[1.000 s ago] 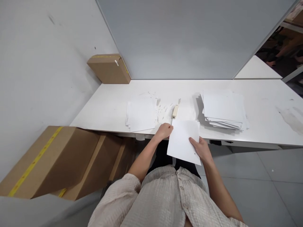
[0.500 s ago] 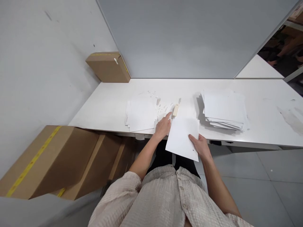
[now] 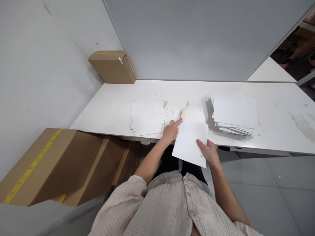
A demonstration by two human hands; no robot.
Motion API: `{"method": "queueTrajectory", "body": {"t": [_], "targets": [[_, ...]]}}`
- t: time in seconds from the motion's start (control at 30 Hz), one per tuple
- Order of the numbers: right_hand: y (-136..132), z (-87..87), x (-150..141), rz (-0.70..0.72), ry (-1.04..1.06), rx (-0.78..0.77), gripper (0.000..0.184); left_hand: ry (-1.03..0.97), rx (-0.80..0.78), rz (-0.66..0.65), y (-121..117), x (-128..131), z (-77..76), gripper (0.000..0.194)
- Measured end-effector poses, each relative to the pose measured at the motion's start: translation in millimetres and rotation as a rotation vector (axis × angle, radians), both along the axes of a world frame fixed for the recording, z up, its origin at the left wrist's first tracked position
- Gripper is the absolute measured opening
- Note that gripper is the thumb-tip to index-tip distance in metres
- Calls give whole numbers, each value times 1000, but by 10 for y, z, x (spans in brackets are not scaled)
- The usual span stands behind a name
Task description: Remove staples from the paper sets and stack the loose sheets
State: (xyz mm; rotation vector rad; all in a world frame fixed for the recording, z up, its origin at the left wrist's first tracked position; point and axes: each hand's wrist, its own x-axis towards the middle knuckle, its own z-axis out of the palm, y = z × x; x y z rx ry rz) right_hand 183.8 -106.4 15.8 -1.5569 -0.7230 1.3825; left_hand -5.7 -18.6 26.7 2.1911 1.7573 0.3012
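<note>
My right hand (image 3: 208,151) pinches the right edge of a white sheet of paper (image 3: 189,144), thumb on top. The sheet juts out over the table's front edge, and a small dark mark shows near its lower right corner. At its upper left corner lies a small cream block-shaped tool (image 3: 183,114), its exact kind unclear. My left hand (image 3: 171,131) is beside the sheet's left edge, index finger stretched out with its tip on the near end of the tool. The other fingers are partly curled, with nothing visible in them.
Left of my hands lies a low stack of white paper (image 3: 147,118); a thicker, uneven stack (image 3: 233,109) is on the right. Small scraps (image 3: 168,111) litter the white table (image 3: 113,108). One cardboard box (image 3: 113,68) sits in the back corner; larger boxes (image 3: 66,160) stand at lower left.
My left hand has shifted slightly right and forward, and its index finger now reaches the cream tool. My right hand and the sheet stay nearly where they were.
</note>
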Motion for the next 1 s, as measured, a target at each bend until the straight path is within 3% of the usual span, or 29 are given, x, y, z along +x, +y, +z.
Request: {"method": "queueTrajectory", "body": {"t": [0.33, 0.43, 0.53, 0.67, 0.77, 0.9, 1.0], "targets": [[-105, 82, -20, 35, -57, -11, 36, 13, 107, 38, -67, -4, -38, 57], [-226, 234, 74, 57, -41, 1, 41, -80, 130, 60, -75, -34, -56, 53], [-214, 526, 356, -58, -115, 60, 46, -182, 167, 76, -73, -63, -92, 49], [157, 967, 932, -326, -501, 184, 47, -228, 216, 64, -78, -65, -167, 46], [581, 1181, 1290, -358, -643, 190, 44, -223, 262, 29, -143, -52, -217, 45], [989, 1267, 1565, -286, -777, 25, 54, -160, 322, -106, -330, -149, -205, 42], [1028, 1205, 1680, -296, -1001, -13, 68, -88, 363, -53, -453, -428, -116, 39]]}}
